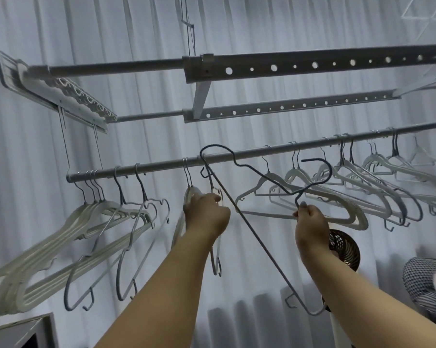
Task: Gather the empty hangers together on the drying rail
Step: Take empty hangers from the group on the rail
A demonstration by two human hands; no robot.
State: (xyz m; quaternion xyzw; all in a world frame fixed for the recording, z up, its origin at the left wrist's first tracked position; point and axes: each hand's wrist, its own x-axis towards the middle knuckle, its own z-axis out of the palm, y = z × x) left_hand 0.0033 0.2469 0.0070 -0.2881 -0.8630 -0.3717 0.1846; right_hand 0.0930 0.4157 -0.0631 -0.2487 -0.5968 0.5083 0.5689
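Note:
A grey drying rail (237,156) runs from lower left to upper right. A bunch of white and grey hangers (91,222) hangs at its left end. More white hangers (350,192) are spread along its right half. My left hand (206,212) grips white hangers (190,197) hooked near the rail's middle. My right hand (309,222) pinches a dark wire hanger (247,222) at its neck. That hanger is off the rail and tilted, with its hook free in the air.
Two perforated bars (312,65) of the ceiling rack run above the rail. White curtains (136,33) fill the background. A round fan (342,247) stands behind my right wrist. Patterned fabric (425,280) lies at the right edge, a box corner (23,330) at bottom left.

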